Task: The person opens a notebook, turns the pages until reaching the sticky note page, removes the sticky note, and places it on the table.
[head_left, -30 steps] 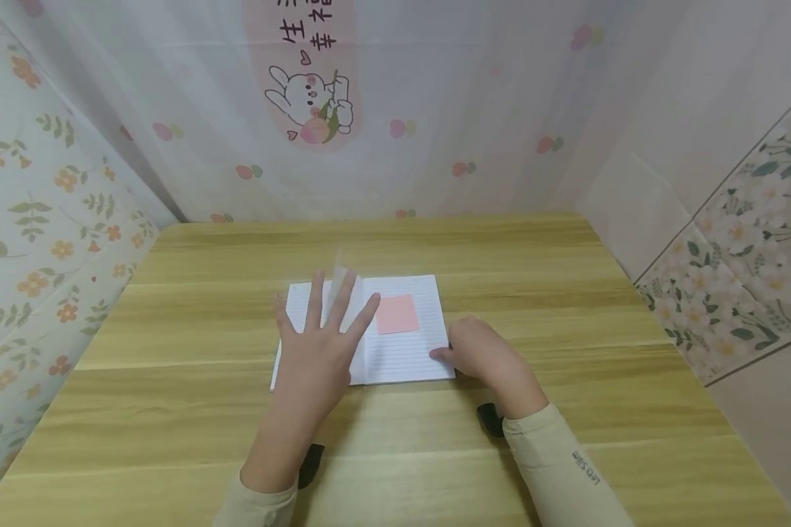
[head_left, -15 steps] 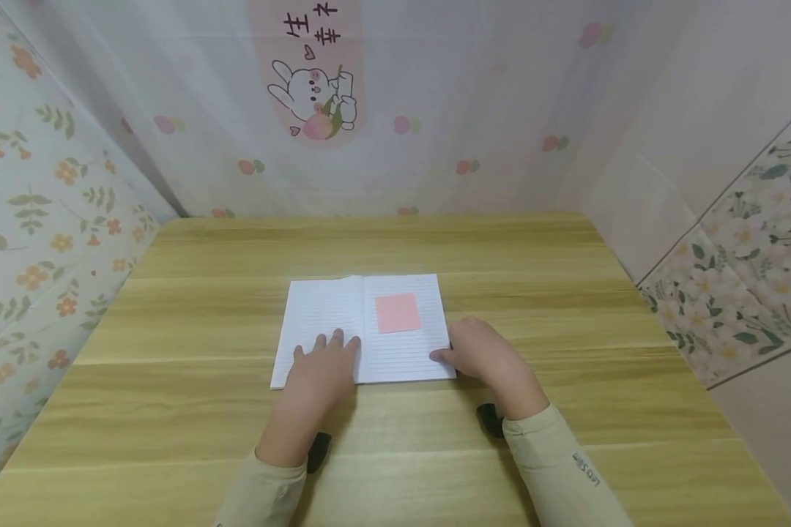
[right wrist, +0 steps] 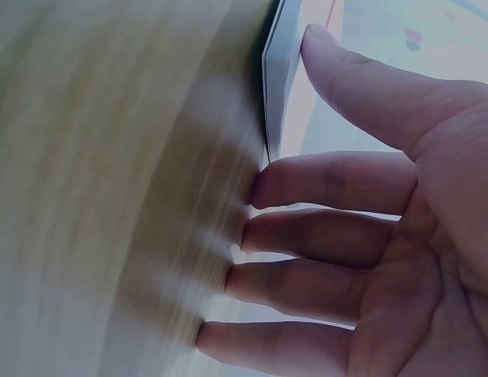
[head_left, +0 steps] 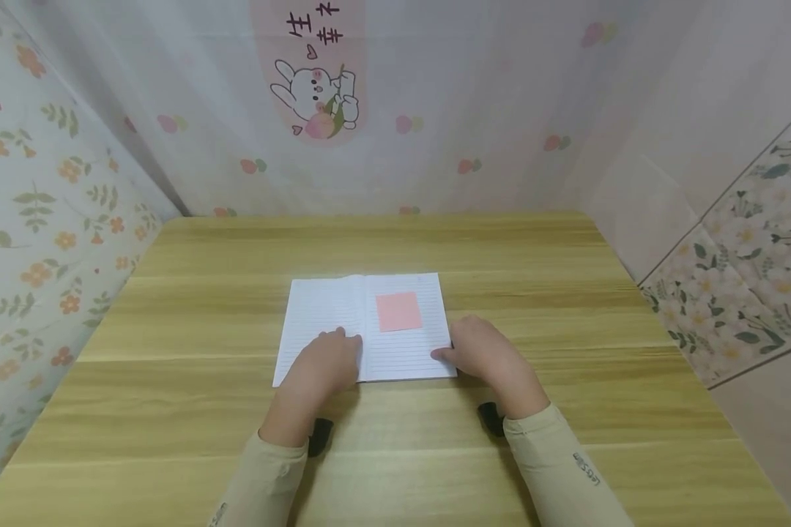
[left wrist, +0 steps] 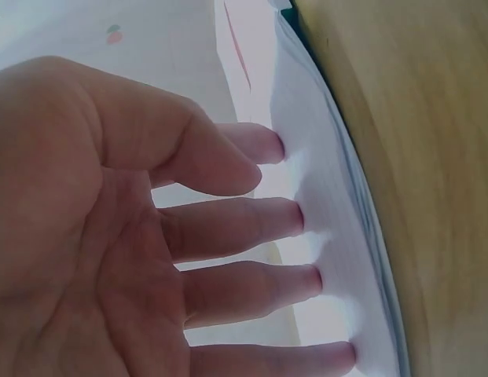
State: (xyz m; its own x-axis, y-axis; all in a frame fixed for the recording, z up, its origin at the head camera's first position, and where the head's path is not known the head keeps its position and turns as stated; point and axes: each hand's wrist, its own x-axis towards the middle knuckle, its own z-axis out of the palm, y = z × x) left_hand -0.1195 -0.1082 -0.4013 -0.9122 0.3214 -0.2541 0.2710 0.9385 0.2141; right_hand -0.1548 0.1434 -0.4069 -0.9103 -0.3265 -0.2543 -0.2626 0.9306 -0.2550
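An open lined notebook (head_left: 402, 359) lies flat on the wooden table in the head view, a pink sticky note (head_left: 398, 312) on its right page. On the lower part of the left page rests my left hand (head_left: 326, 360); its fingertips press the paper near the fold, as the left wrist view shows, with the thumb off the page. My right hand (head_left: 488, 355) is at the notebook's lower right edge. Its thumb (right wrist: 326, 63) touches the right page, while the other fingers reach down to the tabletop beside the edge. Those fingers are extended.
The wooden table (head_left: 600, 315) extends around the notebook on all sides. Behind it hangs a pale curtain (head_left: 474, 95) with a rabbit print. Floral cloth (head_left: 46, 241) covers the left side, and a flower-patterned wall (head_left: 745, 271) stands at the right.
A page that stood raised near the fold has come down flat. My left hand, spread above it earlier, has lowered and drawn back toward the notebook's near edge. The right hand has kept its place.
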